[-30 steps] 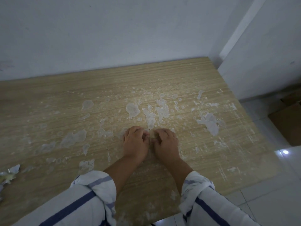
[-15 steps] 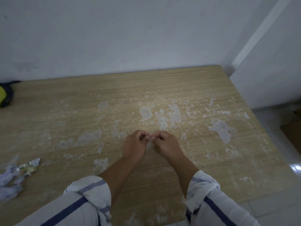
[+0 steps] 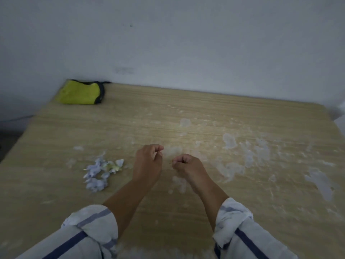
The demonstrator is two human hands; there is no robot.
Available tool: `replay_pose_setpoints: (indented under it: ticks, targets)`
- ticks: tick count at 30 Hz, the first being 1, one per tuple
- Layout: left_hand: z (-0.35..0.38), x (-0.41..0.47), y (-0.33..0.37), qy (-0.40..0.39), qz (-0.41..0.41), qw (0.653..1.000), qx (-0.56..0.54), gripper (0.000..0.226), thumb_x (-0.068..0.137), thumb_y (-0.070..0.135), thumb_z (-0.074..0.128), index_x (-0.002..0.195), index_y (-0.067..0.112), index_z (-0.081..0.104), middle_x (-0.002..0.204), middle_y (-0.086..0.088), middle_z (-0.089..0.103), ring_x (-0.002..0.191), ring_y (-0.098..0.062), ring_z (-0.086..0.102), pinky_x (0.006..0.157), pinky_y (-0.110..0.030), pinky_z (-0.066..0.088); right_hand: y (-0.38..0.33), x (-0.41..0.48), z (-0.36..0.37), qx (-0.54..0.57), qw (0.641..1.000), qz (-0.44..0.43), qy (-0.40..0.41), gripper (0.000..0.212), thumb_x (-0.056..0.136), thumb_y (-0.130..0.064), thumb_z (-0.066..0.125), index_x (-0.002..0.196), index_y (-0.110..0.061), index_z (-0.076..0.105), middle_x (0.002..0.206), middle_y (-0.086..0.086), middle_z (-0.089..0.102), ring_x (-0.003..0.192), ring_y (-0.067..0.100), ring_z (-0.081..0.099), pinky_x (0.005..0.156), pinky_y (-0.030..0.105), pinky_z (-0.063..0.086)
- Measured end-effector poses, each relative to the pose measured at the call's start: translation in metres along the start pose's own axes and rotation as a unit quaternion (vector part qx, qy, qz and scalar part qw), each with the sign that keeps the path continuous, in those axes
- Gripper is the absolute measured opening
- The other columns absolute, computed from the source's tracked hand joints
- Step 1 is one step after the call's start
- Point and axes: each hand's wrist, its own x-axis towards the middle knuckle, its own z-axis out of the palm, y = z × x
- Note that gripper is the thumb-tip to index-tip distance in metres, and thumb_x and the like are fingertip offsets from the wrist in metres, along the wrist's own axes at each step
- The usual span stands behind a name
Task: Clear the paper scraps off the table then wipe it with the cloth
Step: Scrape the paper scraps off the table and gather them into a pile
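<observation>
Midway through clearing: paper scraps [image 3: 101,172] heaped on the table [image 3: 168,101] near the left hand [image 3: 147,161], many stuck patches [image 3: 229,140] remaining beyond the right hand [image 3: 186,165]. Both hands curled, fingertips pinched; on what, cannot tell. Cloth [image 3: 82,92] unused at far left corner; wiping not begun.

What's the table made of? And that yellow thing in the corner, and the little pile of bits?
The table looks like wood or wood-print laminate: tan, matte, straight grain lines. The yellow thing seems soft cloth: folded, with a dark edge. The pile looks like torn paper: thin, crumpled, whitish bits.
</observation>
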Motion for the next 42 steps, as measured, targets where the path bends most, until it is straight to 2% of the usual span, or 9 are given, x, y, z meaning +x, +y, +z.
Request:
replay_pose_setpoints:
  ticks: [6, 11, 16, 19, 25, 31, 35, 39, 42]
  targets:
    - [-0.082, 0.002, -0.072, 0.055, 0.053, 0.994, 0.075, 0.031, 0.074, 0.014, 0.05, 0.101, 0.013, 0.065, 0.107, -0.006, 0.064, 0.103, -0.029, 0.054, 0.089, -0.033, 0.04, -0.024, 0.003, 0.092, -0.072, 0.996, -0.014, -0.049, 0.003, 0.082, -0.01, 0.065, 0.082, -0.013, 0.066, 0.073, -0.003, 0.061, 0.067, 0.01, 0.056, 0.061, 0.021, 0.043]
    - [-0.12, -0.004, -0.125, -0.015, 0.036, 0.99, 0.133, 0.066, 0.075, 0.053, 0.035, 0.123, 0.014, 0.058, 0.132, -0.009, 0.053, 0.126, -0.028, 0.045, 0.103, -0.04, 0.037, -0.032, 0.012, 0.147, -0.177, 0.982, -0.018, -0.06, 0.007, 0.084, -0.018, 0.062, 0.085, -0.012, 0.066, 0.08, 0.003, 0.063, 0.074, 0.019, 0.059, 0.065, 0.029, 0.045]
    - [-0.12, -0.009, -0.157, -0.112, 0.036, 0.977, 0.181, 0.089, 0.07, 0.068, 0.019, 0.146, 0.022, 0.026, 0.156, 0.002, 0.021, 0.145, -0.014, 0.011, 0.116, -0.032, 0.009, -0.033, 0.02, 0.172, -0.271, 0.961, -0.033, -0.038, 0.005, 0.087, -0.02, 0.058, 0.084, -0.018, 0.062, 0.08, -0.002, 0.061, 0.074, 0.016, 0.058, 0.064, 0.026, 0.044]
    - [-0.114, -0.011, -0.166, -0.122, 0.052, 0.971, 0.2, 0.086, 0.075, 0.068, 0.01, 0.148, 0.024, 0.018, 0.157, 0.004, 0.015, 0.145, -0.009, 0.002, 0.115, -0.029, -0.004, -0.031, 0.021, 0.18, -0.339, 0.939, -0.043, -0.02, 0.009, 0.087, -0.021, 0.054, 0.082, -0.022, 0.06, 0.075, -0.004, 0.061, 0.068, 0.015, 0.057, 0.061, 0.026, 0.044]
    - [-0.109, -0.011, -0.17, -0.104, 0.063, 0.968, 0.217, 0.079, 0.081, 0.064, 0.006, 0.147, 0.025, 0.022, 0.157, 0.005, 0.018, 0.145, -0.009, 0.004, 0.114, -0.028, -0.006, -0.035, 0.024, 0.191, -0.434, 0.899, -0.05, -0.015, 0.015, 0.084, -0.014, 0.047, 0.079, -0.027, 0.053, 0.077, -0.004, 0.059, 0.075, 0.02, 0.058, 0.059, 0.027, 0.039]
    - [-0.111, -0.013, -0.17, -0.113, 0.076, 0.964, 0.23, 0.071, 0.084, 0.061, 0.006, 0.147, 0.032, 0.019, 0.156, 0.005, 0.021, 0.146, -0.012, 0.005, 0.116, -0.033, -0.003, -0.047, 0.028, 0.196, -0.49, 0.871, -0.03, -0.024, 0.022, 0.085, -0.007, 0.046, 0.106, -0.017, 0.046, 0.077, -0.003, 0.054, 0.075, 0.021, 0.054, 0.076, 0.036, 0.042]
    - [-0.11, -0.013, -0.17, -0.119, 0.09, 0.958, 0.245, 0.06, 0.088, 0.055, 0.008, 0.141, 0.04, 0.032, 0.154, -0.001, 0.028, 0.146, -0.02, 0.012, 0.114, -0.037, -0.001, -0.05, 0.027, 0.192, -0.529, 0.848, -0.014, -0.032, 0.013, 0.087, -0.013, 0.047, 0.098, -0.019, 0.05, 0.08, -0.003, 0.054, 0.082, 0.022, 0.055, 0.085, 0.038, 0.043]
    - [-0.111, -0.012, -0.169, -0.131, 0.087, 0.957, 0.246, 0.074, 0.082, 0.065, -0.008, 0.144, 0.041, 0.024, 0.157, 0.004, 0.018, 0.146, -0.016, 0.001, 0.116, -0.037, -0.003, -0.041, 0.024, 0.183, -0.451, 0.891, -0.041, -0.032, 0.019, 0.09, -0.017, 0.045, 0.076, -0.025, 0.054, 0.077, -0.008, 0.057, 0.073, 0.013, 0.057, 0.073, 0.03, 0.049]
    - [-0.114, -0.011, -0.169, -0.141, 0.086, 0.959, 0.229, 0.086, 0.074, 0.07, -0.02, 0.145, 0.041, 0.018, 0.157, 0.005, 0.017, 0.146, -0.013, -0.001, 0.116, -0.035, -0.004, -0.041, 0.019, 0.172, -0.336, 0.941, -0.046, 0.002, 0.017, 0.091, -0.014, 0.048, 0.093, -0.019, 0.064, 0.087, -0.006, 0.062, 0.064, 0.005, 0.053, 0.054, 0.018, 0.039]
